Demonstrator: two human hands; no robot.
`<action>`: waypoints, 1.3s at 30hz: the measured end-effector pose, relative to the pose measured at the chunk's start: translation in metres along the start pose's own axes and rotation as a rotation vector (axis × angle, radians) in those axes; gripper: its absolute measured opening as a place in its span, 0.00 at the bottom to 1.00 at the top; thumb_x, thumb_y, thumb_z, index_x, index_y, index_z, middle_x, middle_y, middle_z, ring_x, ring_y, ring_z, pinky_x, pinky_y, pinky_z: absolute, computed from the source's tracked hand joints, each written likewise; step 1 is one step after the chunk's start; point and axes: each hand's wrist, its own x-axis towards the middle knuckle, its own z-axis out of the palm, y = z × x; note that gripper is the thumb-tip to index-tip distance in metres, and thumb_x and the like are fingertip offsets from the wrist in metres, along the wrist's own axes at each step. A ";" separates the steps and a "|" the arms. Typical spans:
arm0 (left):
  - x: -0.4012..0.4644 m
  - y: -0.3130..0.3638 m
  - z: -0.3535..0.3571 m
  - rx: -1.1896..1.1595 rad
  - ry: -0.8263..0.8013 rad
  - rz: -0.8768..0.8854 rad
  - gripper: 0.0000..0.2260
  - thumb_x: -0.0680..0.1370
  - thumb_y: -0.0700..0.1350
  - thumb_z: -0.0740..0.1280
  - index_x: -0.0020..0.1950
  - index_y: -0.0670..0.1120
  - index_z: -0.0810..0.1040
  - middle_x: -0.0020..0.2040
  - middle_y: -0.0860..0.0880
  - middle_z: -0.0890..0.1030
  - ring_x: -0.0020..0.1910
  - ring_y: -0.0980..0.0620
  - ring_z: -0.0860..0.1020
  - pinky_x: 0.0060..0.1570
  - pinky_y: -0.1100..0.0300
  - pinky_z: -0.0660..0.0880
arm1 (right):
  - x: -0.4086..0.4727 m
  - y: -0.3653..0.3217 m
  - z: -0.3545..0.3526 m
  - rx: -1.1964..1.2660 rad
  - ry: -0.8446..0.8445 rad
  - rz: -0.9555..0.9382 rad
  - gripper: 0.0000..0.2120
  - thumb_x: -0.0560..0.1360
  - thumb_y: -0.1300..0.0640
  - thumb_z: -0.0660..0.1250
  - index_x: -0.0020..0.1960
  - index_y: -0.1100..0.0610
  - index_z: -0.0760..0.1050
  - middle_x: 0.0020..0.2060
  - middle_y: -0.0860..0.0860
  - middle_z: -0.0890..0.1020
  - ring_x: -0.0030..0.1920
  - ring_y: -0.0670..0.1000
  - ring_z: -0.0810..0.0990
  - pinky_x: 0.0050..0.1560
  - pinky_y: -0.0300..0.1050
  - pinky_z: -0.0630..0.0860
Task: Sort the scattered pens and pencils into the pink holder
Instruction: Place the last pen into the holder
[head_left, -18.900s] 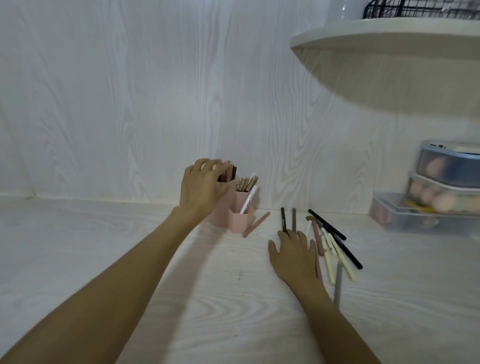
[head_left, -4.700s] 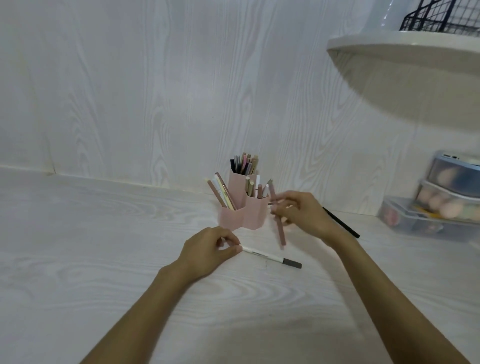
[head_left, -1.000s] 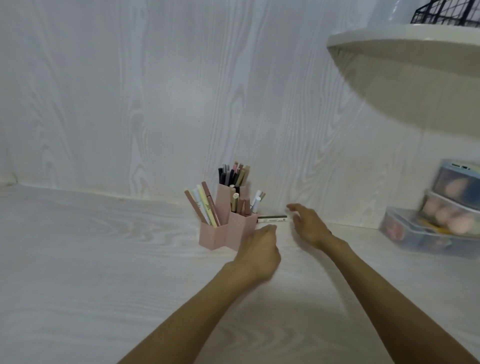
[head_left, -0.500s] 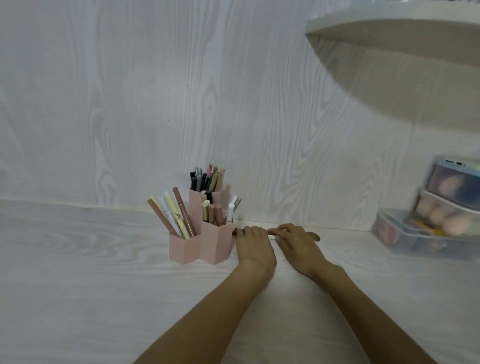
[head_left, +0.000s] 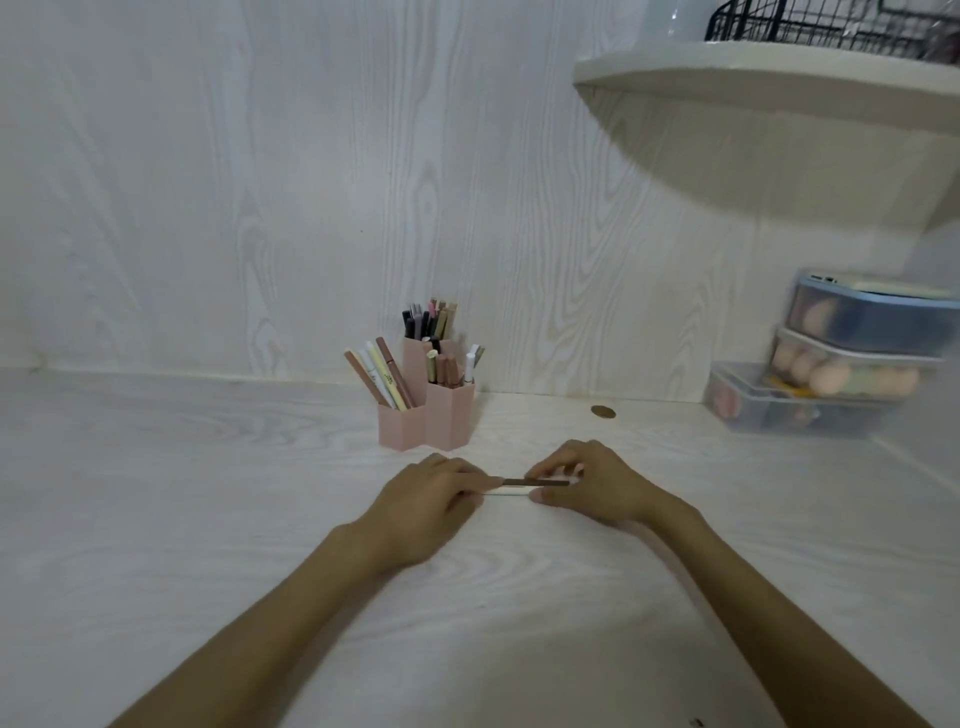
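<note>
since the frame half a second back, both hands have drawn away from the side of the pink holder toward me and now meet over the open worktop in front of it; the view has also lifted, bringing the shelf and its wire basket into sight.

current state: the left hand and right hand hold between them two slim items lying level, a dark pencil above and a pale pen just beneath it, touching or nearly so. the right-hand fingers curl over the far ends with the thumb below. the left-hand fingers are curled onto the near ends, though i cannot tell exactly which item each one pinches. both items are just above or on the worktop, near the holder but not in it.

the holder stands upright against the wall, its compartments already well filled. i see no other loose pens on the worktop, so i judge these to be the last.

handling assessment: both items look light, stiff and smooth, liable to roll or slip through a loose pinch. i would take each near mid-barrel, tip it upright, and lower it into a gap. stacked clear boxes sit well apart to the right.
</note>
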 end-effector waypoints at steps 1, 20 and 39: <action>-0.008 -0.006 -0.005 -0.013 -0.001 -0.019 0.15 0.81 0.49 0.59 0.67 0.57 0.73 0.63 0.58 0.76 0.60 0.55 0.71 0.57 0.62 0.69 | 0.001 -0.007 0.003 0.004 -0.039 0.011 0.10 0.68 0.52 0.75 0.48 0.46 0.82 0.43 0.44 0.81 0.41 0.41 0.75 0.45 0.34 0.71; -0.053 -0.060 -0.033 0.020 0.385 -0.662 0.15 0.74 0.58 0.66 0.57 0.52 0.80 0.55 0.51 0.79 0.58 0.48 0.73 0.53 0.56 0.68 | 0.000 -0.040 0.002 0.309 0.322 0.103 0.03 0.73 0.58 0.70 0.45 0.53 0.82 0.42 0.50 0.84 0.42 0.48 0.83 0.49 0.43 0.80; -0.053 -0.057 -0.040 -0.333 0.741 -0.641 0.05 0.77 0.49 0.67 0.52 0.53 0.77 0.46 0.59 0.79 0.46 0.57 0.76 0.39 0.63 0.67 | 0.104 -0.115 0.006 -0.146 0.770 -0.156 0.09 0.73 0.47 0.68 0.44 0.52 0.79 0.35 0.46 0.84 0.38 0.44 0.81 0.38 0.37 0.71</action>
